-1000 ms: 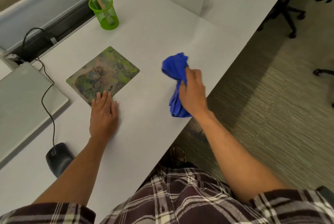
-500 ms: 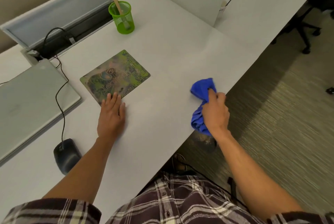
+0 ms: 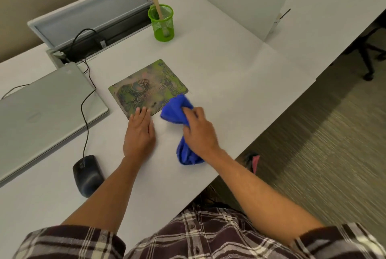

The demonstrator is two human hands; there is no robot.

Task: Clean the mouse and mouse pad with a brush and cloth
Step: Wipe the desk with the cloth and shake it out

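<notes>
We have our left hand (image 3: 139, 133) flat on the desk (image 3: 219, 66), fingers straight and released, their tips resting on the near edge of the mouse pad (image 3: 148, 87). Our right hand (image 3: 198, 131) grasps the blue cloth (image 3: 175, 110), fingers curled round its bunched middle; one end of the cloth lies over the pad's near right corner, the other end trails toward the desk's near edge.

The pad sits in the middle of the desk, with bare surface beyond it and to its right as far as the right edge, where the desk drops to the carpeted floor (image 3: 325, 144). To the pad's left lies a closed laptop (image 3: 46, 112), just beside it. The mouse (image 3: 87, 175) rests near the front edge, left of our left forearm, well apart from the pad, its cable (image 3: 85, 100) running back past the laptop's corner. Near the back edge stands a green mesh cup (image 3: 161, 22) holding the brush (image 3: 158, 8), upright and slightly tilted.

We count one pad, one mouse, one cloth, one brush, one cup, one laptop.
</notes>
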